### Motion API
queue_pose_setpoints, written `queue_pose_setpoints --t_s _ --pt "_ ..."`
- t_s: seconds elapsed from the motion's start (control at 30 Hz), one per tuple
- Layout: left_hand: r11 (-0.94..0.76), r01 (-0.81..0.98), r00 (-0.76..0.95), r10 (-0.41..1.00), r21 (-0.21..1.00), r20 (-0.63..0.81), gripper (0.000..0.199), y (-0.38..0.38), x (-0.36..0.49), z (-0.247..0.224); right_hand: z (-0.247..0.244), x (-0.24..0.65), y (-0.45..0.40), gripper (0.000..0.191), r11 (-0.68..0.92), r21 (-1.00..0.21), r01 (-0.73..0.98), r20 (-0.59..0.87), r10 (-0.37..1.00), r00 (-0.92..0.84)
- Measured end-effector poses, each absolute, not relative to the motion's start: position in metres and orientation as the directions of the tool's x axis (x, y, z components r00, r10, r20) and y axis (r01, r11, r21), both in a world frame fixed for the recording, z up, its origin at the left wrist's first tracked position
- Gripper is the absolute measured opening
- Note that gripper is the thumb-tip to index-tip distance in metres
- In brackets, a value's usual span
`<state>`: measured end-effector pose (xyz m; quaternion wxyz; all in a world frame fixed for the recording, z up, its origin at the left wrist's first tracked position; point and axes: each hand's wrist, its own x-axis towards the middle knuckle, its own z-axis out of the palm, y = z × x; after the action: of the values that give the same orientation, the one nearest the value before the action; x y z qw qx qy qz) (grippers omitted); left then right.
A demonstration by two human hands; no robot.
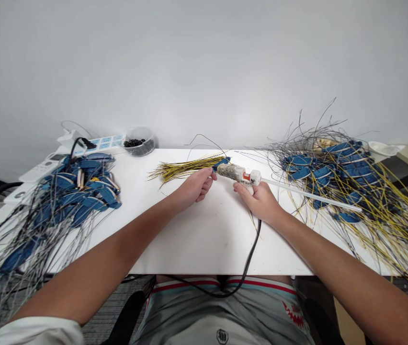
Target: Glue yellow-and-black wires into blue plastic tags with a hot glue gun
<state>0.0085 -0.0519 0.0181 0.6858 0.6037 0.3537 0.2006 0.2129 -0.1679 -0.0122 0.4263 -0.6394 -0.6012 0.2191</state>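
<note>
My right hand (256,199) is wrapped round the handle of a white hot glue gun (232,171), which points left. A long pale glue stick (308,194) sticks out of the gun's rear, and a black cord hangs from the grip. The fingers of my left hand (197,186) pinch a small blue part (220,165) right at the gun's nozzle. My fingers and the gun hide much of that part. Just behind my left hand lies a bundle of yellow and black wires (178,168) on the white table (197,239).
On the left is a heap of blue parts with grey wires (89,191), beside a power strip (107,142) and a clear round tub (140,141) of small black pieces. A larger pile of blue parts with yellow and black wires (351,167) spreads over the right side.
</note>
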Motion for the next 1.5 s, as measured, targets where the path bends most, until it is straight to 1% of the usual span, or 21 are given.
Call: queue_pose_setpoints --t_s 0.23,0.37,0.47,0.53,0.6,0.7,0.8,0.87,0.93,1.0,1.07,1.17,1.23,1.3,1.33,1.4,1.5 --pt "0.196 0.153 0.67 0.7 0.969 -0.247 0.036 -0.052 0.009 0.019 -0.011 0.213 -0.168 0.044 0.114 -0.799 0.59 0.262 0.95 0.171" --pt "0.218 0.163 0.652 0.708 0.962 -0.27 0.034 -0.052 0.009 0.021 -0.011 0.216 -0.169 0.05 0.089 -0.827 0.555 0.237 0.95 0.202" --pt "0.226 0.163 0.654 0.704 0.96 -0.277 0.034 -0.052 0.009 0.021 -0.009 0.22 -0.169 0.055 0.026 -0.899 0.438 0.164 0.946 0.28" --pt "0.235 0.168 0.654 0.7 0.957 -0.286 0.034 -0.052 0.009 0.022 -0.005 0.223 -0.169 0.058 -0.01 -0.954 0.298 0.086 0.948 0.305" --pt "0.233 0.165 0.659 0.697 0.959 -0.282 0.034 -0.052 0.008 0.022 0.001 0.226 -0.168 0.059 -0.011 -0.989 0.151 0.035 0.952 0.304" --pt "0.223 0.156 0.668 0.694 0.962 -0.269 0.035 -0.052 0.006 0.021 0.01 0.232 -0.168 0.061 0.013 -1.0 0.003 0.013 0.944 0.329" --pt "0.224 0.157 0.666 0.695 0.962 -0.27 0.036 -0.051 0.006 0.019 0.015 0.242 -0.171 0.063 0.044 -0.998 -0.046 0.021 0.914 0.405" --pt "0.216 0.156 0.667 0.697 0.964 -0.264 0.036 -0.051 0.006 0.018 0.016 0.247 -0.173 0.062 0.06 -0.997 -0.038 0.038 0.898 0.439" --pt "0.204 0.157 0.671 0.696 0.966 -0.256 0.037 -0.052 0.007 0.017 0.014 0.249 -0.175 0.061 0.049 -0.999 0.0 0.044 0.899 0.436" --pt "0.189 0.156 0.681 0.69 0.969 -0.244 0.037 -0.052 0.007 0.017 0.009 0.248 -0.176 0.062 0.023 -0.998 0.058 0.044 0.917 0.396" --pt "0.17 0.15 0.692 0.686 0.974 -0.227 0.037 -0.054 0.006 0.018 0.003 0.245 -0.175 0.063 -0.007 -0.992 0.126 0.034 0.947 0.319" --pt "0.14 0.14 0.704 0.682 0.98 -0.198 0.038 -0.055 0.005 0.017 -0.005 0.24 -0.173 0.067 -0.06 -0.951 0.303 0.018 0.969 0.248" --pt "0.129 0.132 0.708 0.682 0.983 -0.184 0.039 -0.055 0.005 0.015 -0.009 0.239 -0.173 0.072 -0.084 -0.894 0.441 0.034 0.967 0.253" --pt "0.122 0.126 0.708 0.684 0.985 -0.175 0.039 -0.054 0.006 0.013 -0.012 0.24 -0.173 0.074 -0.092 -0.843 0.53 0.062 0.962 0.266" --pt "0.12 0.124 0.708 0.685 0.985 -0.173 0.039 -0.054 0.006 0.012 -0.012 0.242 -0.174 0.074 -0.097 -0.833 0.544 0.07 0.958 0.277" --pt "0.118 0.121 0.707 0.687 0.986 -0.169 0.04 -0.053 0.006 0.011 -0.01 0.245 -0.175 0.072 -0.106 -0.852 0.512 0.07 0.947 0.313" --pt "0.128 0.113 0.703 0.691 0.985 -0.171 0.039 -0.053 0.005 0.011 0.001 0.246 -0.179 0.065 -0.094 -0.94 0.329 0.028 0.937 0.348"
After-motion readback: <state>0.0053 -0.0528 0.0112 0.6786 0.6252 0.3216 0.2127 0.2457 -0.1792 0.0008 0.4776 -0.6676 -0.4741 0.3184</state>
